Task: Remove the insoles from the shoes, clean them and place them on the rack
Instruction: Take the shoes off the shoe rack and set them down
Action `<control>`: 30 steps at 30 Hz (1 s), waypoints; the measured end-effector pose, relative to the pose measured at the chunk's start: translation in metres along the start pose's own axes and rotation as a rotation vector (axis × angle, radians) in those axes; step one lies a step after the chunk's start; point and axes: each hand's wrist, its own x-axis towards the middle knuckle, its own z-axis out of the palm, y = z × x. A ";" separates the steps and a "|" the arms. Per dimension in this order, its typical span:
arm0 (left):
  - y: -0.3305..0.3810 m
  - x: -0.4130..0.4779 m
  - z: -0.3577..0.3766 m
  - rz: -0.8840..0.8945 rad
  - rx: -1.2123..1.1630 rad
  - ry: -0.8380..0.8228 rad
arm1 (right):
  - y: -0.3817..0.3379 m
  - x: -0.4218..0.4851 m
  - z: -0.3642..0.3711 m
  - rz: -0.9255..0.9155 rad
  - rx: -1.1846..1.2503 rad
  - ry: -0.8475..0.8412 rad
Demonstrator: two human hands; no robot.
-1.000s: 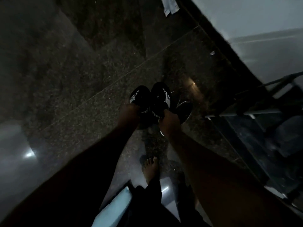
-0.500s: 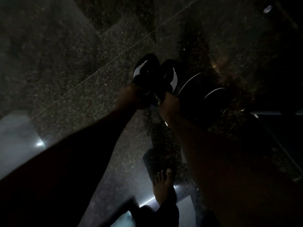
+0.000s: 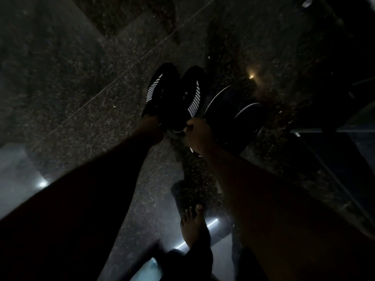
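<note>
The scene is very dark. Two black shoes with white stripes are held side by side above the floor: the left shoe (image 3: 160, 92) and the right shoe (image 3: 191, 96). My left hand (image 3: 151, 127) grips the heel end of the left shoe. My right hand (image 3: 197, 134) grips the heel end of the right shoe, fingers curled over its opening. No insole can be made out.
Another pair of dark shoes with pale sole edges (image 3: 233, 110) lies on the speckled granite floor (image 3: 91, 102) just right of my hands. A dark metal rack frame (image 3: 324, 130) stands at the right. My bare foot (image 3: 192, 222) is below.
The view has shifted, and the held shoes appear lower in the frame than half a second ago. Both hands keep their hold on the shoes beside the other pair on the floor.
</note>
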 end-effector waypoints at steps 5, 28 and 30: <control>0.053 -0.034 -0.017 0.192 0.184 0.003 | 0.009 -0.035 -0.053 0.007 0.030 0.175; 0.345 -0.130 0.018 0.974 0.549 0.055 | 0.167 -0.161 -0.246 -0.153 -0.145 0.545; 0.356 -0.136 0.031 1.039 0.568 0.027 | 0.178 -0.171 -0.247 -0.205 -0.138 0.661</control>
